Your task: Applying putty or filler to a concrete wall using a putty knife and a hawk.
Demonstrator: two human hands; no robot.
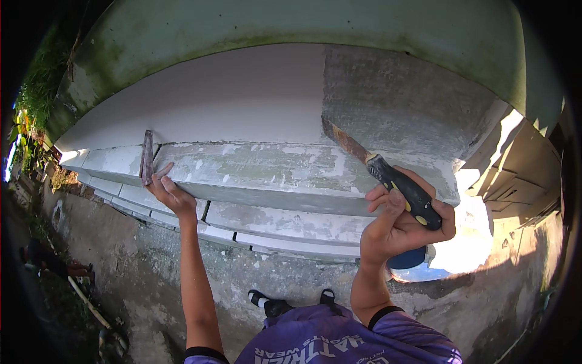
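In my right hand (403, 218) is a putty knife (403, 188) with a black and yellow handle. My fingers wrap the handle, and its narrow, rust-stained blade points up and left, the tip near the border between white and grey wall. My left hand (174, 195) pinches a thin, straight, brownish blade-like strip (147, 159), seen nearly edge-on, over the left part of the top ledge. Its lower end is at my fingertips; whether it has a handle is hidden. Below the wall, the pale ledge (260, 167) is patchy with white filler and grey-green areas.
Behind the ledge, a smooth white panel (242, 97) meets a rough grey panel (400, 97). Lower steps (285, 221) lead down to stained concrete ground (291, 276). A dark blue rounded container (406, 259) stands beyond my right wrist. Plants (39, 91) grow at the far left.
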